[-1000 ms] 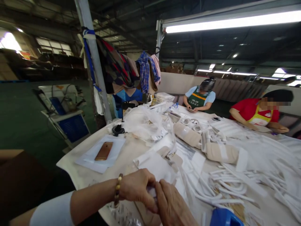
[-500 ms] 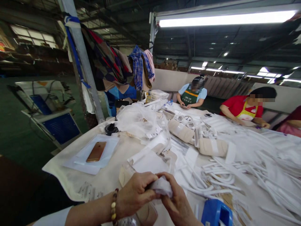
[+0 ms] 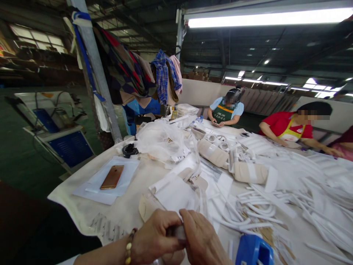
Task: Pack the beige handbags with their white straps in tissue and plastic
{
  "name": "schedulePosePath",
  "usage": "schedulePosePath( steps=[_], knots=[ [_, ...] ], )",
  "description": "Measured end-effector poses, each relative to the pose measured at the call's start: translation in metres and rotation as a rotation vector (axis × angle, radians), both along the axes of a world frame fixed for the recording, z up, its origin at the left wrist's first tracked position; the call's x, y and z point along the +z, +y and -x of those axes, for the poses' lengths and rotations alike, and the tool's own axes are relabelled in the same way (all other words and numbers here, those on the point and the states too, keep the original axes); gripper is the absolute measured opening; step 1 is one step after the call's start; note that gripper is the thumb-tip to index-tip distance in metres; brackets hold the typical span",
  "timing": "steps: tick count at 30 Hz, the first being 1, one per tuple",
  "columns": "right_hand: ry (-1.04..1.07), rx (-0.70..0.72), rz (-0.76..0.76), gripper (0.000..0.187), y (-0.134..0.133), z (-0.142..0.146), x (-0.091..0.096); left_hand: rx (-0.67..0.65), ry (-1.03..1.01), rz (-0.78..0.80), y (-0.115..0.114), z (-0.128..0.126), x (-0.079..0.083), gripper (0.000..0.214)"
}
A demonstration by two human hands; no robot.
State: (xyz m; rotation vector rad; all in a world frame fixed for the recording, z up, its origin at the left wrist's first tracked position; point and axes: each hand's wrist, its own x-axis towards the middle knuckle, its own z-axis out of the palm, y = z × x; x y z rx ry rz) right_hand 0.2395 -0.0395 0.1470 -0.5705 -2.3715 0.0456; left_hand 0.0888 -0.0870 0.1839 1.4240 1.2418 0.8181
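Greyish small piece (image 3: 178,232), mostly hid, prob. light & soft; your L grip (image 3: 154,236) & R grip (image 3: 202,238) clasp it; best held at ends.

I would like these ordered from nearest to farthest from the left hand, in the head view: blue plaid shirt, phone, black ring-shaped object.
From the left hand:
1. Phone, ahead and to the left, on pale sheets.
2. Black ring-shaped object, beyond the phone.
3. Blue plaid shirt, hanging in the background.
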Motion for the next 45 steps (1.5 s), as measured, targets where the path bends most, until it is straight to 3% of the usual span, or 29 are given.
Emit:
schedulePosePath(
  steps=[3,5,8,11,14,18,20,22,25,29,32,34,36,38,40,42,45],
  knots=[
    [0.206,0.128,0.297,0.034,0.007,-0.005,0.0,0.045,-0.107,-0.109,-0.005,0.001,-0.002,0.017],
    [0.281,0.119,0.399,0.036,0.009,-0.006,-0.009,0.052,-0.098,-0.09,-0.004,0.002,-0.001,0.016],
    [0.194,0.028,0.153,0.039,0.007,-0.004,-0.021,0.033,0.062,0.055,0.003,0.003,0.001,0.023],
    [-0.03,-0.017,-0.077,0.037,0.006,0.0,-0.019,0.009,0.286,0.071,0.007,-0.001,-0.001,0.029],
    [-0.049,0.045,-0.028,0.03,0.01,-0.002,-0.009,-0.043,0.436,-0.048,0.003,-0.006,-0.009,0.013],
    [0.165,0.243,0.284,0.024,0.014,-0.009,-0.013,-0.162,0.419,-0.196,-0.006,-0.008,-0.02,0.004],
    [0.248,0.19,0.346,0.032,0.014,-0.01,-0.021,-0.157,0.359,-0.159,-0.006,-0.006,-0.019,0.003],
    [0.217,0.065,0.187,0.04,0.011,-0.007,-0.028,-0.109,0.364,-0.05,-0.002,-0.003,-0.017,0.009],
    [0.053,-0.071,-0.12,0.036,0.005,0.002,-0.027,-0.039,0.394,0.05,0.004,-0.001,-0.013,0.028],
    [-0.053,-0.105,-0.217,0.03,0.0,0.011,-0.019,-0.032,0.404,0.041,0.007,-0.002,-0.013,0.029],
    [-0.074,-0.127,-0.223,0.031,0.001,0.011,-0.017,-0.018,0.359,0.069,0.006,-0.005,-0.016,0.023],
    [-0.036,-0.067,-0.145,0.031,0.005,0.007,-0.017,0.004,0.304,0.089,0.005,-0.005,-0.02,0.012],
    [0.075,0.066,0.027,0.03,0.011,0.002,-0.019,-0.001,0.234,0.068,0.002,-0.005,-0.025,0.003],
    [0.203,0.18,0.241,0.03,0.015,-0.003,-0.023,-0.013,0.141,0.012,-0.001,-0.003,-0.03,0.01],
    [0.276,0.186,0.339,0.032,0.017,-0.006,-0.03,-0.018,0.029,0.0,-0.002,-0.002,-0.032,0.014],
    [0.257,0.109,0.242,0.032,0.017,-0.005,-0.037,-0.03,-0.056,0.08,-0.002,-0.002,-0.03,0.017],
    [0.108,0.001,-0.005,0.022,0.015,0.0,-0.044,-0.046,-0.02,0.215,0.002,-0.003,-0.023,0.022]
  ],
)
